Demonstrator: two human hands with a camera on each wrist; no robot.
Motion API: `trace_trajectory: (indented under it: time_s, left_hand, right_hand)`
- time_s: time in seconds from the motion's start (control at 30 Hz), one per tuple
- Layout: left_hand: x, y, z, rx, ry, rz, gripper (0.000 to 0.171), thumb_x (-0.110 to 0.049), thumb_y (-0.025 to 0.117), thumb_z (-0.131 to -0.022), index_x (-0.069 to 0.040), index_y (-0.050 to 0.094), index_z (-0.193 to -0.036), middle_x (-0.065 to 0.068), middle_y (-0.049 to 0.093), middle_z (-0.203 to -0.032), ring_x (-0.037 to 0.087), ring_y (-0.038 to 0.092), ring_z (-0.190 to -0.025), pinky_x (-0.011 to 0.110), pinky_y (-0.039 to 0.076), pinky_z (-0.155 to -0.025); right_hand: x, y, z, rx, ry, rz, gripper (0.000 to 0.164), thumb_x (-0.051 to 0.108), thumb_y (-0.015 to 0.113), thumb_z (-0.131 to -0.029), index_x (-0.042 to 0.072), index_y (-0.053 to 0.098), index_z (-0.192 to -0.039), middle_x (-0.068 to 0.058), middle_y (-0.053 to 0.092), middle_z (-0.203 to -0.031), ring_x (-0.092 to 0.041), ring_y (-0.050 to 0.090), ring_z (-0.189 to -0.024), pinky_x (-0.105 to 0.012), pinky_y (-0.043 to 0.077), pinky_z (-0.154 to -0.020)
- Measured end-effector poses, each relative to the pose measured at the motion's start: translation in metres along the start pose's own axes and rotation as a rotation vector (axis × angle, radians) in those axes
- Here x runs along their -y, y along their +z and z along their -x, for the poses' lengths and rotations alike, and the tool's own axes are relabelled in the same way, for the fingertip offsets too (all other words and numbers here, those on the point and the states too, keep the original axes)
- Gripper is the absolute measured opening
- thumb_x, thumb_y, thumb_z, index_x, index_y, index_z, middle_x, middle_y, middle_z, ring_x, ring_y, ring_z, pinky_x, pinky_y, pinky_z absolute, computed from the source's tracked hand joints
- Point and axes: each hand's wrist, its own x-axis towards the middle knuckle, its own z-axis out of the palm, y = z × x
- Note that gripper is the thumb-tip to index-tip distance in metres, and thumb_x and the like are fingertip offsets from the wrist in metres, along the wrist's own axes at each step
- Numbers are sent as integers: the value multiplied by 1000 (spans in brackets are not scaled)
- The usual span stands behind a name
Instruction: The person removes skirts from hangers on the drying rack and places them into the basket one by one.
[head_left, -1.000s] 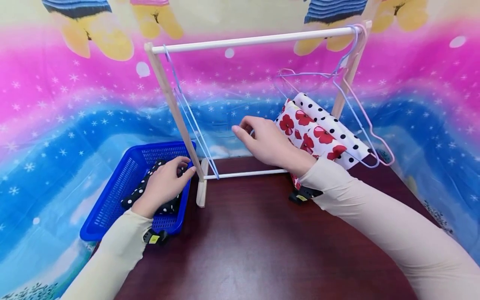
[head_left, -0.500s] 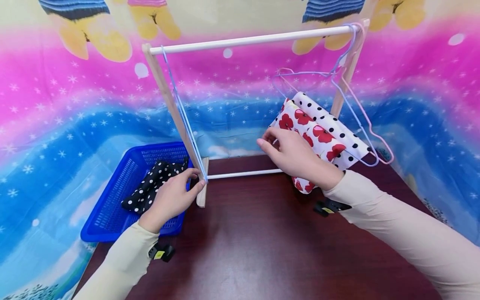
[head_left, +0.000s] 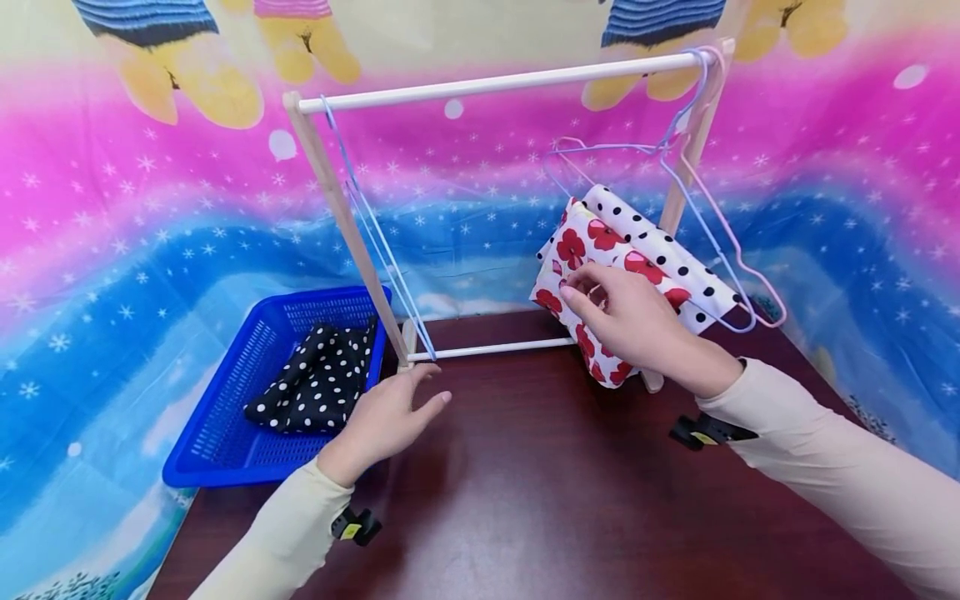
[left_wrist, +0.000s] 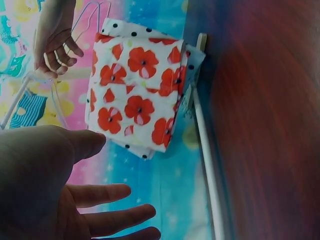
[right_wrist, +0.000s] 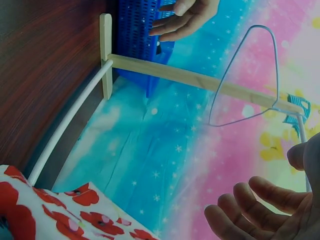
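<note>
The left hand (head_left: 382,425) is empty, fingers spread, near the left end of the rack (head_left: 495,82); the right hand (head_left: 645,321), also empty, loosely curled, is clear of the flowered cloth (left_wrist: 135,92) hanging at the rack's right end. A blue hanger (head_left: 395,268) hangs at its left.

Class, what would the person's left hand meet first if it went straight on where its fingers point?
Probably the lower white rod, which lies ahead of the left hand in the head and left wrist views. Depth is unclear: it might brush the blue hanger first or pass above the rod.
</note>
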Motion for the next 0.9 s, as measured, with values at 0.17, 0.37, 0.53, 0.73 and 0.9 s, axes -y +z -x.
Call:
trace_trajectory:
  time_s: [0.17, 0.37, 0.53, 0.73, 0.9]
  left_hand:
    - [-12, 13, -1, -39, 15, 26, 50, -47, 64, -96, -19, 60, -137, 7, 69, -132, 28, 68, -115, 50, 55, -93]
    - [-24, 24, -2, -86, 56, 68, 45, -42, 66, -96, -16, 62, -132, 6, 71, -128, 24, 68, -116, 47, 56, -93]
    - [-35, 32, -1, -90, 85, 108, 43, -41, 66, -96, -18, 62, -132, 5, 71, -128, 23, 69, -115, 46, 55, -96]
    - [-48, 36, -2, -72, 105, 126, 42, -40, 65, -97, -19, 62, -133, 2, 71, -129, 22, 68, -117, 46, 55, -96]
    - [-57, 39, -5, -40, 115, 139, 43, -41, 63, -98, -20, 60, -135, 1, 69, -132, 21, 67, -119, 46, 56, -95]
  right_hand:
    - [-7, -9, 8, -21, 2, -17, 31, 33, 60, -101, 10, 66, -121, -8, 70, -100, -23, 65, -87, -36, 54, -69]
    - [-13, -23, 17, -54, 7, -27, 28, 29, 59, -102, 8, 66, -119, -12, 72, -105, -30, 70, -96, -47, 58, -77]
    - [-20, -35, 24, -107, 24, -43, 30, 27, 60, -101, 6, 66, -122, -15, 70, -110, -31, 69, -96, -28, 57, -80]
    - [-26, -50, 30, -177, 45, -56, 31, 26, 62, -100, 8, 65, -126, -16, 69, -115, -36, 67, -98, -4, 42, -70]
    - [-33, -62, 32, -241, 57, -40, 34, 28, 59, -101, 7, 64, -128, -17, 68, -114, -22, 60, -102, -25, 44, -83]
